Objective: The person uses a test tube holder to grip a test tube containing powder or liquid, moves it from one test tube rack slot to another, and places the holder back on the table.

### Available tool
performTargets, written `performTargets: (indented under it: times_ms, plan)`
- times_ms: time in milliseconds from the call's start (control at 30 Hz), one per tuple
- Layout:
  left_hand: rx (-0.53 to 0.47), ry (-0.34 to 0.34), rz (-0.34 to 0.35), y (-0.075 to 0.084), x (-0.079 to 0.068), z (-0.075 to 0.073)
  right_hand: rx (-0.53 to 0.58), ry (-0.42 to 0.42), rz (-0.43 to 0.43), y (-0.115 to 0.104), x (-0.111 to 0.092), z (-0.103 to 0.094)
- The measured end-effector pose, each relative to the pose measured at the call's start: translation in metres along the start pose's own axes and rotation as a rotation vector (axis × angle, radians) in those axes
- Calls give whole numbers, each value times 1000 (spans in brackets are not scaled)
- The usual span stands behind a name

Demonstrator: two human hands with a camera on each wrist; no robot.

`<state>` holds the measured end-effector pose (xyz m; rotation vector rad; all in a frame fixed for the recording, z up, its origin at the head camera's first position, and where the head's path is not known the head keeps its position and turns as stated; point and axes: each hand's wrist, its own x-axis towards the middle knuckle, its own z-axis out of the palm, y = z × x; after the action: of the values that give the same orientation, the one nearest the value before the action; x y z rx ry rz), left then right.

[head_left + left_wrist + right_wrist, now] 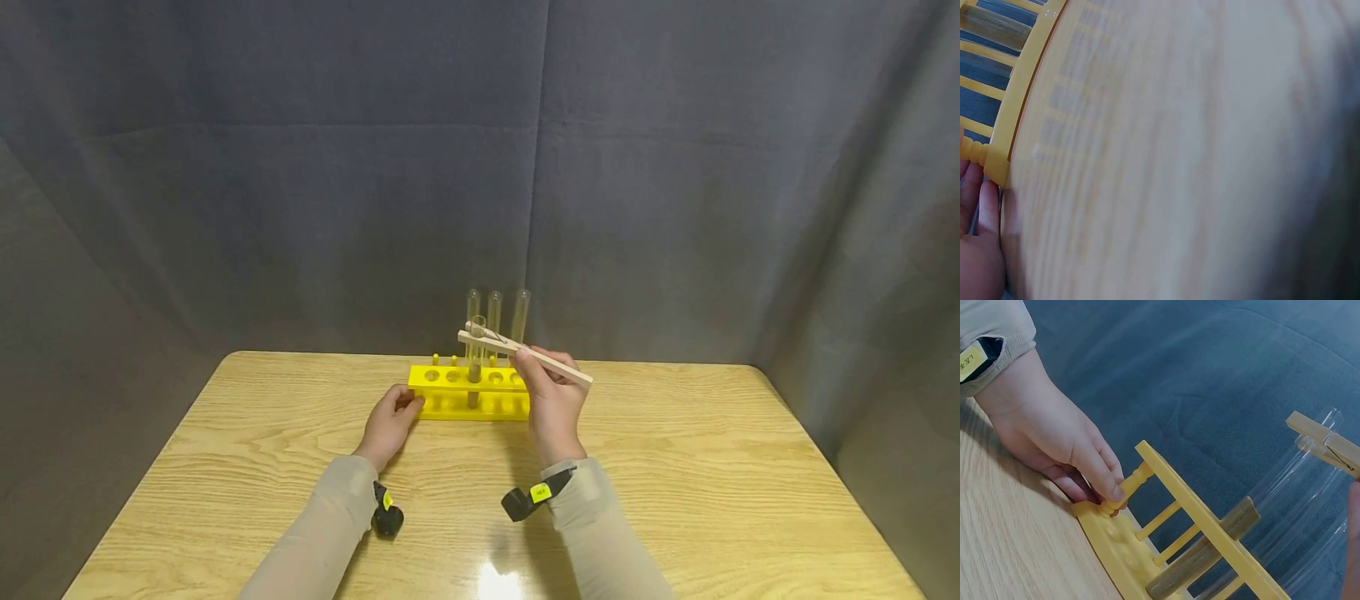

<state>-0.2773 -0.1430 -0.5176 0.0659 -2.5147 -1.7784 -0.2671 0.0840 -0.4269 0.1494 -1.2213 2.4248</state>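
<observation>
A yellow test tube rack (417, 379) stands on the table, and my left hand (388, 421) grips its left end post (1135, 481) between thumb and fingers. One test tube with murky brownish contents (1210, 550) stands upright in a middle hole of the rack. In my right hand (555, 408) is a wooden test tube clamp (558, 367), held by its handle. The clamp's jaws lie around the tube's upper part, just below the rim. Only part of the left hand (979, 250) shows in the left wrist view, beside the rack's end.
Three clear test tubes (522, 312) stand behind along the rack's back row, their rounded ends up. Short yellow pegs (436, 359) rise at the back left of the rack. The wood-grain table (285, 433) ends at a grey curtain (337, 208).
</observation>
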Motion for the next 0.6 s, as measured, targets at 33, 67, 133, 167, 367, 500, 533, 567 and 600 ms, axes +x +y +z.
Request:
performTargets:
  times_ms: [33,67,133,167,367,500,533,567,600]
  plan:
    - [0,1,1,0,0,0,-2,1,1,0,0,0]
    - [0,1,1,0,0,0,-5,1,1,1,0,0]
    - [2,2,2,0,0,0,-8,-3,0,1,0,-1]
    - [2,2,1,0,1,0,-11,-5,0,1,0,-1]
    - [7,-1,-5,-1,1,0,-37,-18,-1,3,0,-2]
    - [4,-1,-7,-1,0,0,-42,-25,-4,4,0,-3]
    - [4,-1,-8,-1,0,0,-44,-24,-3,4,0,-3]
    - [4,0,-8,-1,0,0,-47,-23,-2,4,0,-2]
    - [5,0,-9,-1,0,0,-52,-21,-3,4,0,-2]
